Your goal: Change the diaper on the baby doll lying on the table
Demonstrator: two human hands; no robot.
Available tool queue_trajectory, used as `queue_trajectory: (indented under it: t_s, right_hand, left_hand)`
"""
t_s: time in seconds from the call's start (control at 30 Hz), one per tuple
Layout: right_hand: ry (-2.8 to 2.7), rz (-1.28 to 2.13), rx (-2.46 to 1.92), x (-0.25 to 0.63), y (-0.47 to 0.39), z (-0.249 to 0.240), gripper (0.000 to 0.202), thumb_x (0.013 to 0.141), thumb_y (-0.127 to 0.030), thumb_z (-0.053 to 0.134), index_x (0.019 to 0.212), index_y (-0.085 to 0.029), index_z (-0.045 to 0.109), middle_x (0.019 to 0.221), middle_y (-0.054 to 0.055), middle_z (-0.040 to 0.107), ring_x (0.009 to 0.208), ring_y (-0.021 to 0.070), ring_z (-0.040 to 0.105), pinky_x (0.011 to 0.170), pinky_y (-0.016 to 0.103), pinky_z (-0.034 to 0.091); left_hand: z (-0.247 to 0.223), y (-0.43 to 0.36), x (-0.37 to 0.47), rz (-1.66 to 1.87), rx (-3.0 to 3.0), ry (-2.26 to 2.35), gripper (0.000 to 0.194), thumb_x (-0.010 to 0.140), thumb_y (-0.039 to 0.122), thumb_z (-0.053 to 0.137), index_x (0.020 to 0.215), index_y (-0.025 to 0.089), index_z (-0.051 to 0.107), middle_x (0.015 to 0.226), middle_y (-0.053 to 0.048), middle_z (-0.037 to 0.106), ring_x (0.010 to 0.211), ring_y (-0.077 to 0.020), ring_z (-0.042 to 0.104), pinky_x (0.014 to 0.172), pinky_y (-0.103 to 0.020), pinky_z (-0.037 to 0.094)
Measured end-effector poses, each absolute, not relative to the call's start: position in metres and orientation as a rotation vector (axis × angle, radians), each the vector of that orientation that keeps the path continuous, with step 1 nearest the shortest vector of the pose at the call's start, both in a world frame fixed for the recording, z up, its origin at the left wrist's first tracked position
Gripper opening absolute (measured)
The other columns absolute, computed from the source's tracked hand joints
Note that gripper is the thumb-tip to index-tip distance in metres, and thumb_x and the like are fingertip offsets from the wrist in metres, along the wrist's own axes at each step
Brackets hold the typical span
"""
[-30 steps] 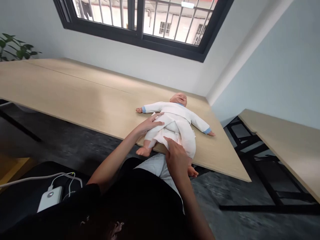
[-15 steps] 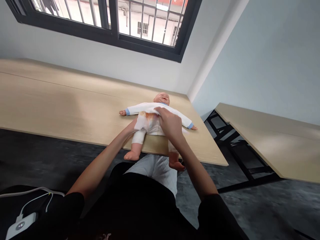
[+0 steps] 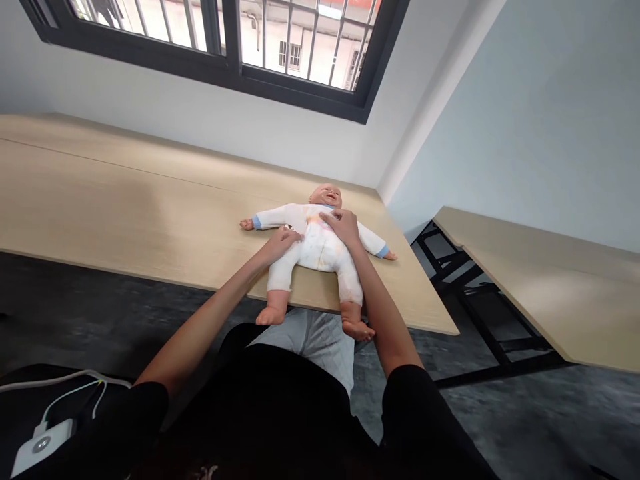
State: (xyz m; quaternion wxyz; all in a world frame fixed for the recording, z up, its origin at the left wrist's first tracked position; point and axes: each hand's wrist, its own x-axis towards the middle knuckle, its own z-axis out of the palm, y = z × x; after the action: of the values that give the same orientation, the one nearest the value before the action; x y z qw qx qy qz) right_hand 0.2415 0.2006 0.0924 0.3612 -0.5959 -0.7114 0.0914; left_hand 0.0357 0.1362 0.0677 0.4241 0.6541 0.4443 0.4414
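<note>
A baby doll lies on its back, its head toward the wall and its feet over the table's front edge. It wears white clothes with blue cuffs and a faint orange patch at the chest. My left hand pinches the white clothing at one side of the doll's waist. On the other side of its chest, my right hand has its fingers closed on the cloth. The doll's arms are spread wide. I cannot tell whether the gripped cloth belongs to a top or to trousers.
The doll rests near the right end of a long wooden table. A second table with a black frame stands to the right, across a gap. Behind is a barred window. A white device with cables sits low at left.
My right hand has moved up and away from the doll's middle to its side. My left hand has come up into view at the waist. White cloth now lies smoother over the belly.
</note>
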Motion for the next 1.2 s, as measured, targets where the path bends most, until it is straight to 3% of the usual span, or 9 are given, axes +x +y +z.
queue_trajectory:
  t_s: [0.23,0.43,0.57,0.63,0.73,0.83,0.93,1.07,1.2]
  right_hand:
    - [-1.645,0.293,-1.454,0.255,0.198,0.076,0.043,0.078,-0.058,0.064,0.068,-0.017,0.058,0.068,0.002,0.060,0.067,0.0141,0.049,0.066,0.026,0.037]
    - [-1.656,0.546,-1.312,0.271,0.194,0.078,0.047,0.077,-0.063,0.060,0.069,-0.017,0.057,0.069,0.001,0.060,0.067,0.0143,0.050,0.065,0.026,0.040]
    - [-1.760,0.700,-1.248,0.276,0.186,0.084,0.038,0.078,-0.051,0.065,0.081,-0.013,0.063,0.085,0.005,0.066,0.075,0.0139,0.054,0.070,0.026,0.043]
    - [-1.768,0.694,-1.235,0.276,0.185,0.084,0.036,0.081,-0.046,0.063,0.088,-0.010,0.066,0.097,0.010,0.068,0.083,0.0147,0.057,0.076,0.027,0.045]
    - [-1.725,0.635,-1.177,0.272,0.187,0.079,0.039,0.082,-0.045,0.063,0.092,-0.009,0.069,0.100,0.013,0.071,0.090,0.0176,0.061,0.084,0.030,0.047]
    - [-1.670,0.614,-1.119,0.267,0.192,0.071,0.041,0.078,-0.049,0.065,0.091,-0.011,0.071,0.098,0.011,0.073,0.093,0.0209,0.064,0.087,0.032,0.048]
    - [-1.624,0.588,-1.140,0.264,0.197,0.067,0.044,0.077,-0.053,0.064,0.090,-0.012,0.071,0.097,0.011,0.074,0.091,0.0211,0.065,0.087,0.032,0.049]
    - [-1.500,0.510,-1.228,0.270,0.201,0.068,0.052,0.083,-0.060,0.051,0.092,-0.012,0.068,0.098,0.014,0.072,0.089,0.0203,0.064,0.081,0.030,0.050]
    - [-1.400,0.432,-1.299,0.300,0.195,0.065,0.054,0.085,-0.061,0.044,0.092,-0.012,0.065,0.095,0.014,0.070,0.083,0.0193,0.062,0.078,0.030,0.050]
  left_hand:
    - [0.062,0.152,0.039,1.100,1.767,1.152,0.055,0.064,0.047,0.081,0.057,0.022,0.032,0.070,0.001,0.037,0.068,-0.0157,0.039,0.065,-0.030,0.034]
    - [0.059,0.154,0.034,1.075,1.627,1.117,0.047,0.067,0.045,0.080,0.062,0.021,0.039,0.065,0.002,0.040,0.067,-0.0155,0.042,0.061,-0.028,0.030]
    - [0.055,0.153,0.036,1.102,1.631,1.120,0.039,0.072,0.045,0.077,0.069,0.020,0.046,0.069,0.001,0.047,0.069,-0.0170,0.048,0.062,-0.028,0.036]
    - [0.054,0.151,0.037,1.156,1.722,1.210,0.035,0.075,0.044,0.074,0.071,0.020,0.049,0.074,0.000,0.049,0.075,-0.0195,0.052,0.067,-0.030,0.041]
    - [0.059,0.141,0.038,1.324,1.839,1.398,0.032,0.076,0.042,0.075,0.087,0.019,0.055,0.094,-0.006,0.053,0.100,-0.0274,0.053,0.090,-0.038,0.043]
    - [0.074,0.127,0.041,1.390,2.066,1.386,0.035,0.079,0.040,0.073,0.105,0.020,0.060,0.114,-0.011,0.055,0.119,-0.0326,0.045,0.106,-0.045,0.034]
    - [0.091,0.120,0.051,1.204,2.385,1.025,0.036,0.080,0.041,0.073,0.111,0.024,0.067,0.125,-0.011,0.060,0.130,-0.0350,0.042,0.114,-0.048,0.024]
    - [0.096,0.129,0.076,0.796,2.528,0.505,0.058,0.064,0.034,0.085,0.119,0.035,0.069,0.141,-0.006,0.057,0.141,-0.0375,0.036,0.120,-0.052,0.005]
    - [0.083,0.149,0.094,0.707,2.457,0.478,0.074,0.048,0.024,0.090,0.117,0.040,0.070,0.141,-0.002,0.059,0.142,-0.0395,0.036,0.119,-0.058,-0.002]
